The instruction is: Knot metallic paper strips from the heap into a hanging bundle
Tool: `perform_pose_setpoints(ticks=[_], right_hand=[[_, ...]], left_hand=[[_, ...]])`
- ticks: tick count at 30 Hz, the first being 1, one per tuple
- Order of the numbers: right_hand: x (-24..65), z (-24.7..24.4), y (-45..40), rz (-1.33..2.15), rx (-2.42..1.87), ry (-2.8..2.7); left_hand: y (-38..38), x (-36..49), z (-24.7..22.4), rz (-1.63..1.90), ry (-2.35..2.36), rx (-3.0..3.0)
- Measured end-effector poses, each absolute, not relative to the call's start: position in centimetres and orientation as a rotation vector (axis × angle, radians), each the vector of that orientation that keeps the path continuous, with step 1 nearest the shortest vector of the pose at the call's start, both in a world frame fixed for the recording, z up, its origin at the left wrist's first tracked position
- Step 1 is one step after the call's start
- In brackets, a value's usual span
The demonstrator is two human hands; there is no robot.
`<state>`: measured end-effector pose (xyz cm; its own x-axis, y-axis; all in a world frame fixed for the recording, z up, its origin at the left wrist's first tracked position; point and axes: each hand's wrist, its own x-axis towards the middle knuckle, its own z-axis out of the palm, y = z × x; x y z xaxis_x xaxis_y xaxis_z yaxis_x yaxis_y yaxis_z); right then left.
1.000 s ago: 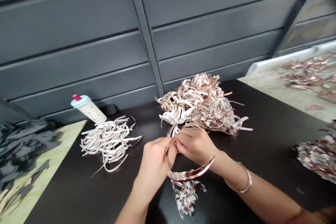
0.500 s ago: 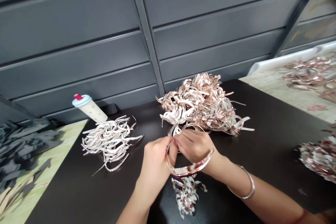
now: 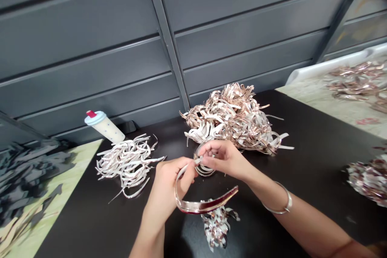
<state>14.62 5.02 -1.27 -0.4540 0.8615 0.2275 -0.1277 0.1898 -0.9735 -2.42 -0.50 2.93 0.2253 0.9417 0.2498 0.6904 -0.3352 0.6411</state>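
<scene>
Metallic strip (image 3: 205,206) gripped in the left hand (image 3: 169,185), its end hidden; right hand (image 3: 225,160) pinches a half-hidden coil (image 3: 203,170).

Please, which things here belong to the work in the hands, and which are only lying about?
Part of the work:
left hand, holding a curved metallic strip
right hand, pinching a small metallic coil
copper-coloured strip heap
pale strip pile

Lying about:
plastic bottle with red tip
</scene>
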Motion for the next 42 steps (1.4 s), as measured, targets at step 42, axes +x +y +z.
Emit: perform_pose_setpoints(ticks=[42], right_hand=[[15.9, -0.5, 4.5, 0.993, -0.459, -1.837]], left_hand=[[-0.6, -1.1, 2.7, 1.134, 1.162, 2.479]])
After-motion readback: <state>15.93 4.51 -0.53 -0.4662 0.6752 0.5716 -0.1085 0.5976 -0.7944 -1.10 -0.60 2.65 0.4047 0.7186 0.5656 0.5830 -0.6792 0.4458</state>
